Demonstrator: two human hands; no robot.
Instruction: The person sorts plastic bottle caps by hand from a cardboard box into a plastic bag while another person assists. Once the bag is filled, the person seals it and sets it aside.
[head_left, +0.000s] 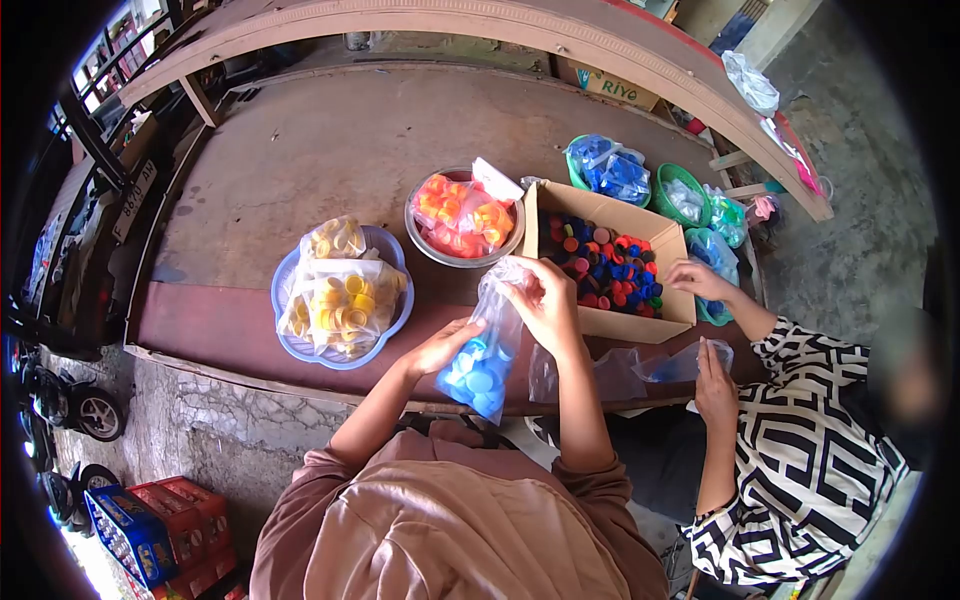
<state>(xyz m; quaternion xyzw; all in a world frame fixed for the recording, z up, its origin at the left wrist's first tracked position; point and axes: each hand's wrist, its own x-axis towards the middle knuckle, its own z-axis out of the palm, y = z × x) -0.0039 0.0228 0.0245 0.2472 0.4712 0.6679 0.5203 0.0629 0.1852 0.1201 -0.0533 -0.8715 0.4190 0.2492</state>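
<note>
A clear plastic bag of light blue bottle caps (478,376) hangs upright in front of me, over the table's near edge. My left hand (447,346) is closed on the bag's left side, thumb towards the caps. At the gathered top of the bag, my right hand (545,305) pinches the plastic. Just beyond is a metal bowl (410,222) with bagged orange caps (465,212). To the left stands a light blue plastic basin (396,318) holding bags of yellow caps (345,303).
At right, a cardboard box (622,327) holds many mixed caps (605,262). A co-worker's one hand (702,280) is at its edge, the other (716,388) at a plastic bag (660,368). Green baskets (660,200) stand behind. Crates (165,530) sit on the floor.
</note>
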